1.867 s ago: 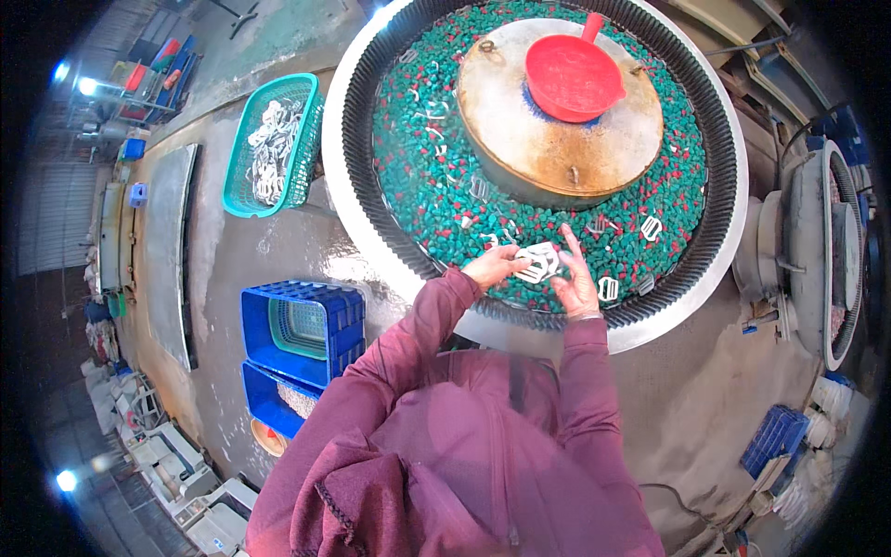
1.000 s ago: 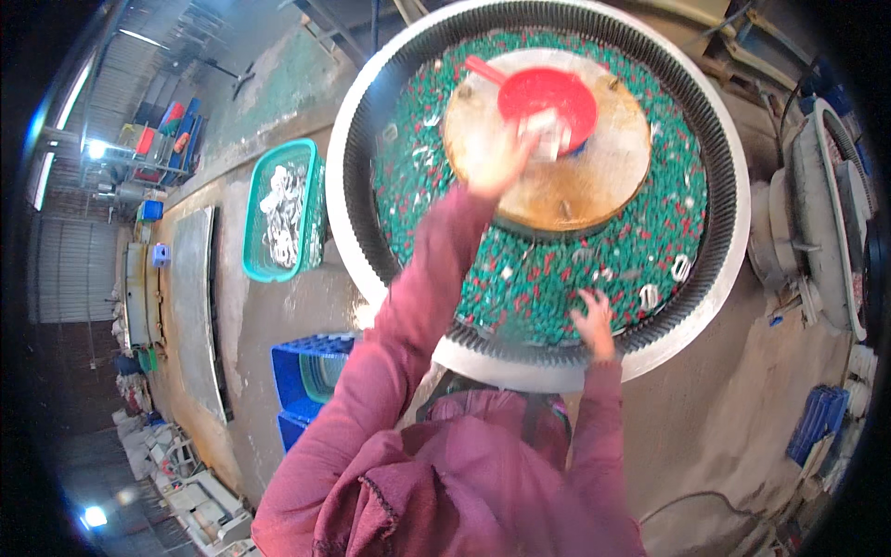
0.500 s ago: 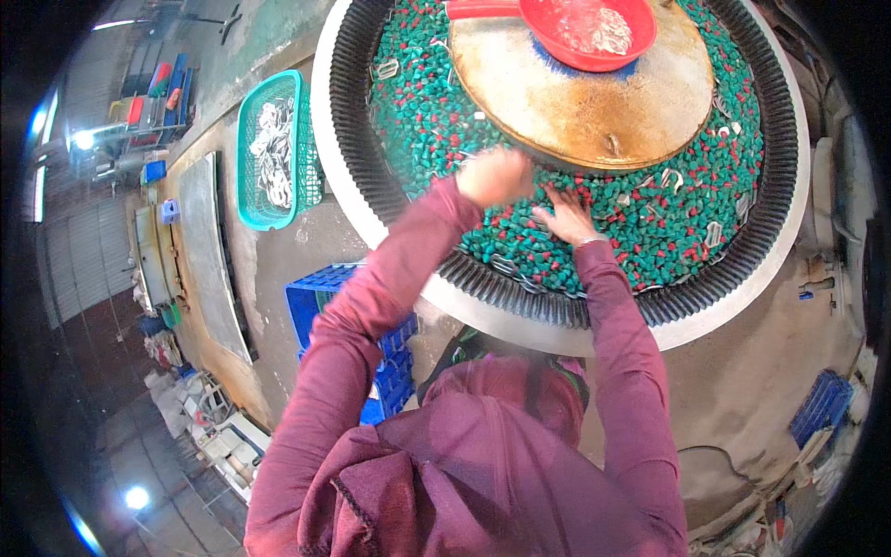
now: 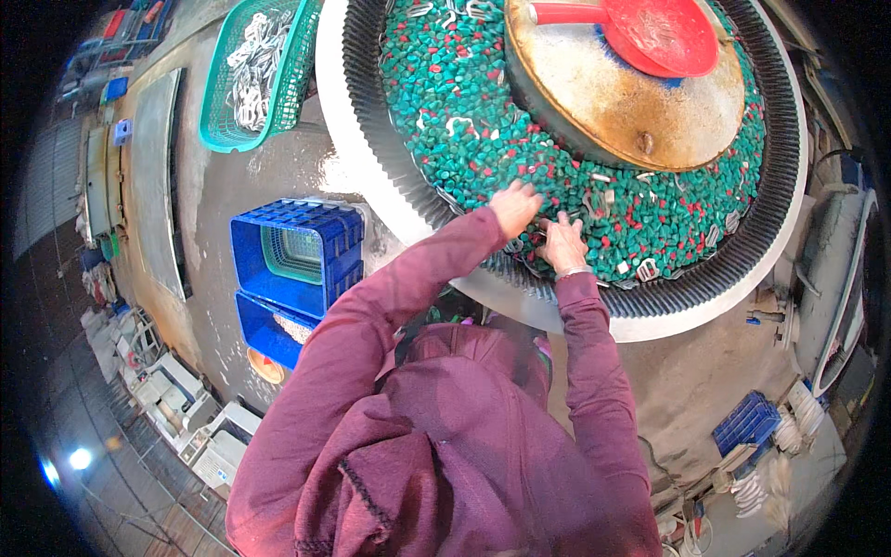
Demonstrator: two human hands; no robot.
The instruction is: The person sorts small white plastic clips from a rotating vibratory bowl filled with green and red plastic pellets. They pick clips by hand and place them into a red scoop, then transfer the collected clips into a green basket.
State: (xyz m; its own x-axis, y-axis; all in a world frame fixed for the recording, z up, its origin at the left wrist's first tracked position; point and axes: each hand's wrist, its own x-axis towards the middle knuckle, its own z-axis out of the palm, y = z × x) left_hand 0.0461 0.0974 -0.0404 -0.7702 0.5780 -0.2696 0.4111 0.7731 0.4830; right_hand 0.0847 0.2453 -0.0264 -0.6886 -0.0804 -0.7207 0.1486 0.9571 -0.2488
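Evidently both hands are down among the small green and red stones (image 4: 464, 139), near the lower rim of a big round tub (image 4: 640, 327) with a dark ribbed inner wall. The left hand (image 4: 516, 209) lies on the stones at the middle of the frame, fingers bent and bunched; whether it grips anything, I cannot tell. Just beside it, lower and to the right, the right hand (image 4: 563, 246) has its fingers part spread and curled toward the stones, and what lies under them is hidden. Flat pale buckles (image 4: 647, 270) lie scattered through the stones, one right of the right hand, others toward the top of the frame. At the upper right, a red pan (image 4: 661, 37) sits on the tub's stained round lid (image 4: 603, 125), its handle pointing left. A teal basket (image 4: 295, 88) at the upper left holds a heap of pale pieces (image 4: 257, 70). Left of centre, blue crates (image 4: 344, 243) stand on the wet floor (image 4: 251, 178), one with a green basket (image 4: 295, 252) inside.
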